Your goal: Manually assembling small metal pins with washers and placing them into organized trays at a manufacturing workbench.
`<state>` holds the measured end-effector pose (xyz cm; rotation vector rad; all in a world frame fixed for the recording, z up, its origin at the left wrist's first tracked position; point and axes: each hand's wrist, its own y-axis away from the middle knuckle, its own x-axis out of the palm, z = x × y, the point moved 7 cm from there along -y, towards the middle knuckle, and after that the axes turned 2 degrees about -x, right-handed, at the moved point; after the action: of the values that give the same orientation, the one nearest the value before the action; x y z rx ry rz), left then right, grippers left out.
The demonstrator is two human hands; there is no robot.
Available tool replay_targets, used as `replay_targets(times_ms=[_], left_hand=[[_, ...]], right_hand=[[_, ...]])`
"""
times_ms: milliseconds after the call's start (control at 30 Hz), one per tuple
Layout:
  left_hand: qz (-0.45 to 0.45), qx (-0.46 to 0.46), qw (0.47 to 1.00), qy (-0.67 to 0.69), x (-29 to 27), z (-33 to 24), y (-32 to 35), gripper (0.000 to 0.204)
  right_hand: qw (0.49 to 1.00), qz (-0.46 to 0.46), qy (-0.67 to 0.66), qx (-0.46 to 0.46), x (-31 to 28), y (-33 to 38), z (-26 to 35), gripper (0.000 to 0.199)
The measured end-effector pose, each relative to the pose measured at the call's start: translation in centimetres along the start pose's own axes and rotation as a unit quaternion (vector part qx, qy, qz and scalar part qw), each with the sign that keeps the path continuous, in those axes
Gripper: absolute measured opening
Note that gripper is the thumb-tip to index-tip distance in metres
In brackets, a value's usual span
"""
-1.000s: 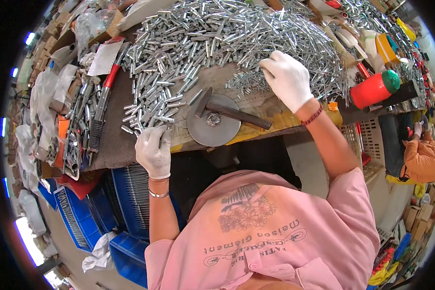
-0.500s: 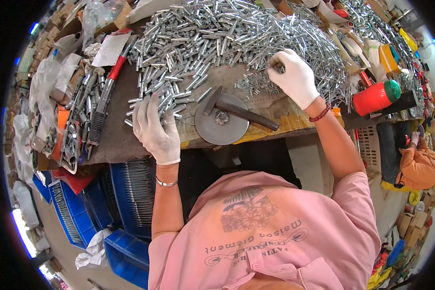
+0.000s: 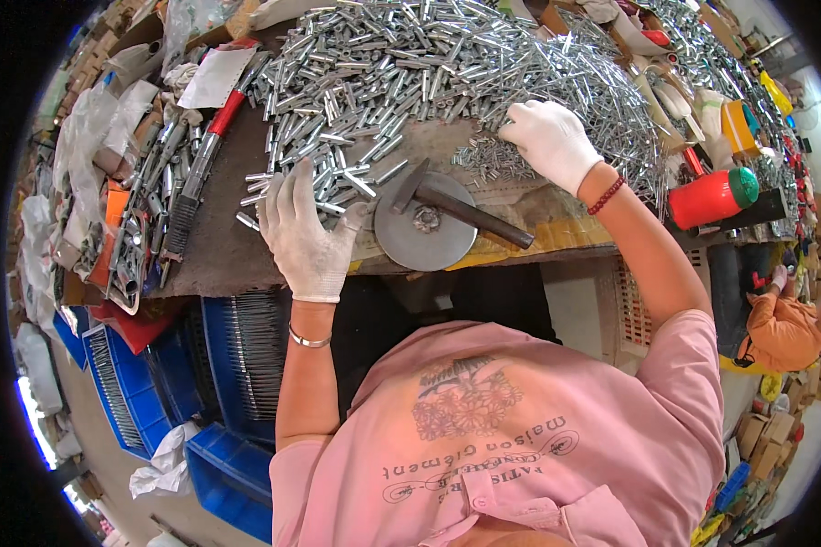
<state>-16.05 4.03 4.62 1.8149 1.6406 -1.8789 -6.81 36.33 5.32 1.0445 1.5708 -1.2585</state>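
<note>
My left hand [image 3: 308, 235], in a white glove, lies over the near left edge of a heap of short metal tubes [image 3: 365, 77]. Its fingers are stretched out and its thumb stands apart. My right hand [image 3: 553, 142], also gloved, is bent over a small pile of tiny metal pins [image 3: 489, 159], with its fingers curled together; whatever they hold is hidden. Between the hands, a hammer [image 3: 470, 217] with a dark handle rests on a round grey metal disc [image 3: 401, 239] at the bench's near edge.
Long thin metal rods [image 3: 602, 100] are heaped at the right. A red jar with a green lid [image 3: 707, 199] lies beyond my right forearm. Tools and a red-handled rod [image 3: 217, 123] lie at the left. Blue bins [image 3: 233, 469] stand below; a co-worker [image 3: 784, 328] is at far right.
My left hand has shifted a little farther over the tubes, and its thumb has swung out to the right. My right hand stays by the pins, fingers still curled. The view has shifted slightly.
</note>
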Motion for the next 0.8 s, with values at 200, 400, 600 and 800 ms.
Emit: replay_targets(times_ms=[200,400,600,800], left_hand=[[0.009,-0.013,1.0,-0.005,0.5,0.6,0.2,0.088],[0.012,-0.018,1.0,0.003,0.5,0.2,0.0,0.089],[0.032,-0.026,0.999,0.01,0.6,0.3,0.1,0.09],[0.034,-0.021,0.999,0.02,0.4,0.0,-0.1,0.093]], right_hand=[[0.998,0.01,0.041,-0.046,0.4,0.3,0.1,0.009],[0.988,-0.082,-0.105,0.073,-2.7,-0.5,0.3,0.011],[0.929,-0.109,-0.343,0.087,-4.7,-4.7,1.8,0.026],[0.999,0.038,-0.012,0.002,-1.1,-3.6,0.9,0.01]])
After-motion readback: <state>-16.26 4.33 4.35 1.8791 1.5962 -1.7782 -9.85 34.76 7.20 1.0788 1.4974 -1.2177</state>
